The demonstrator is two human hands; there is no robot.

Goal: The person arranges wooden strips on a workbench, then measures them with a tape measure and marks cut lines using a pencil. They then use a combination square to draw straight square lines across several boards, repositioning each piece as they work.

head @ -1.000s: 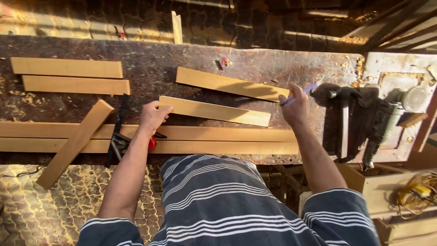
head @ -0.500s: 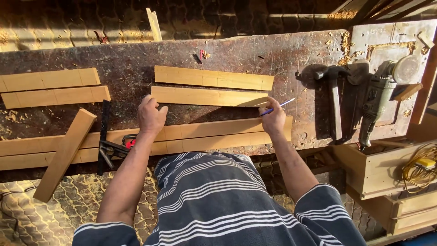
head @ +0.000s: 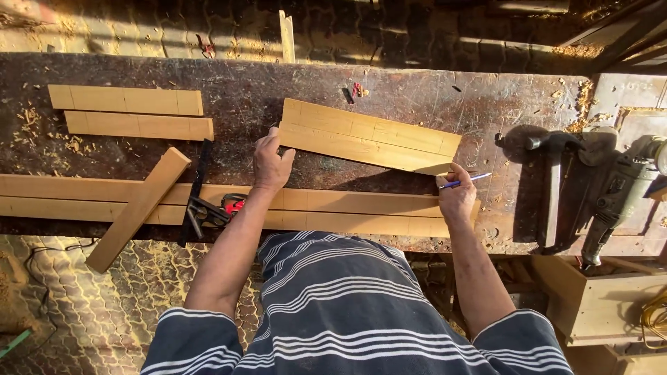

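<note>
Two short wooden boards (head: 368, 135) lie side by side on the dark workbench (head: 243, 90), pushed together edge to edge. My left hand (head: 271, 163) rests on the left end of the nearer board, fingers on the wood. My right hand (head: 456, 196) touches the right end of the same board and grips a blue pencil (head: 467, 182) that points right. Below both hands, two long boards (head: 347, 212) run along the bench's front edge.
Two more short boards (head: 132, 111) lie at the left. A slanted board (head: 139, 208) overhangs the front edge beside a combination square (head: 201, 198). A hammer (head: 552, 187) and a power drill (head: 615, 198) sit at the right. A wooden box (head: 604, 305) stands lower right.
The two middle boards, apart one second ago, now lie pressed together. Both hands moved with them and now sit at the ends of the nearer board.
</note>
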